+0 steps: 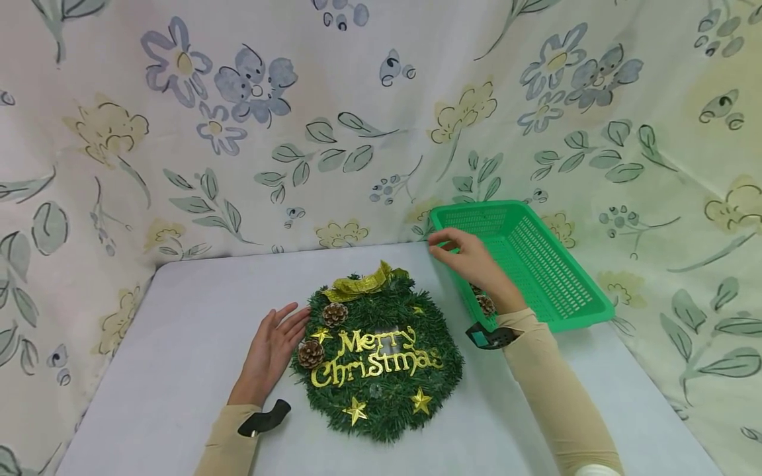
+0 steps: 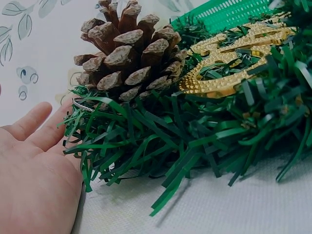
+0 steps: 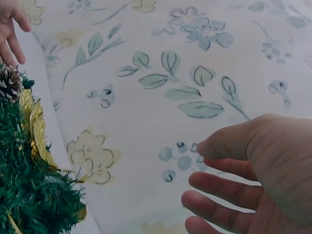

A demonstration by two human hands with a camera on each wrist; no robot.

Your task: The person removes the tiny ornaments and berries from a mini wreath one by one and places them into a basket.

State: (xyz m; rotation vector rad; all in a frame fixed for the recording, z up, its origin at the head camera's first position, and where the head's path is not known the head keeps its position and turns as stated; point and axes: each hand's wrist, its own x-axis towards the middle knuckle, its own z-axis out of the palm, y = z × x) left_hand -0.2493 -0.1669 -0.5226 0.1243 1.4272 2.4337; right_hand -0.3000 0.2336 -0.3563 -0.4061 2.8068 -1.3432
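Note:
A green tinsel wreath (image 1: pixel 381 400) lies flat on the table, bearing gold "Merry Christmas" lettering (image 1: pixel 348 344), several gold stars (image 1: pixel 421 400) and a gold ribbon (image 1: pixel 360 285) at its top. Two pine cones sit on its left side, the lower pine cone (image 1: pixel 310 354) looming large in the left wrist view. My left hand (image 1: pixel 274 350) rests at the wreath's left edge, palm up with fingers extended, fingertips against the tinsel. Above the left rim of a green basket (image 1: pixel 571 277), my right hand (image 1: pixel 473 261) hovers with loosely bent fingers and nothing in them.
The basket stands at the table's right rear, with a pine cone (image 1: pixel 485 304) in it by the left side, partly hidden by the right forearm. A flowered cloth (image 1: pixel 333 185) hangs behind the white table (image 1: pixel 196 317). Each wrist wears a black strap (image 1: pixel 264 420).

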